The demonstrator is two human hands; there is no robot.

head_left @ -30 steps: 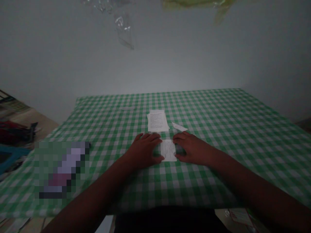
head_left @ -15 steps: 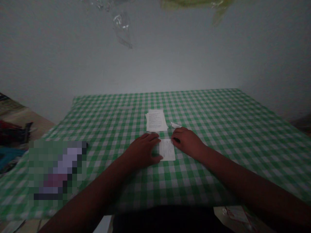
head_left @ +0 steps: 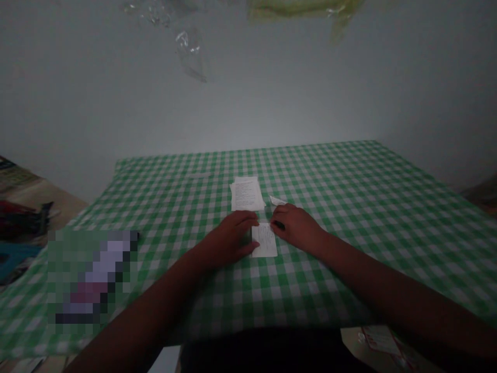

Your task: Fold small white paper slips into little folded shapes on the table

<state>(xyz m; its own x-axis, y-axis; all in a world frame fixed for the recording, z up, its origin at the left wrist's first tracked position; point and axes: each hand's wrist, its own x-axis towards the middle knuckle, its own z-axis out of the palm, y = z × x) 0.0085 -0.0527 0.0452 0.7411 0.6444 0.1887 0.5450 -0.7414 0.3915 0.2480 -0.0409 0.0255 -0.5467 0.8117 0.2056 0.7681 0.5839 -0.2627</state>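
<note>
A small printed sheet of paper point(head_left: 264, 245) lies flat on the checked tablecloth, its text running sideways. My left hand point(head_left: 236, 234) rests at its left side, thumb on the sheet and fingers at the upper left corner, with a gap between them. At the upper right corner, the curled fingers of my right hand point(head_left: 293, 224) are closed on the edge of that sheet. Just beyond my hands lies a loose stack of printed papers point(head_left: 247, 194). A small folded piece of paper point(head_left: 276, 200) sits beside my right fingertips, partly hidden by them.
A green and white checked tablecloth point(head_left: 330, 176) covers the table, which meets a pale wall point(head_left: 248, 103). On the left lies a pixelated, elongated object point(head_left: 101, 274). A faint clear strip point(head_left: 200, 175) is near the back. Assorted items point(head_left: 19, 223) are on the floor at left.
My left thumb has slid up along the sheet and closer to the fingers. My right hand stays at the upper right corner. The whole view has shifted slightly.
</note>
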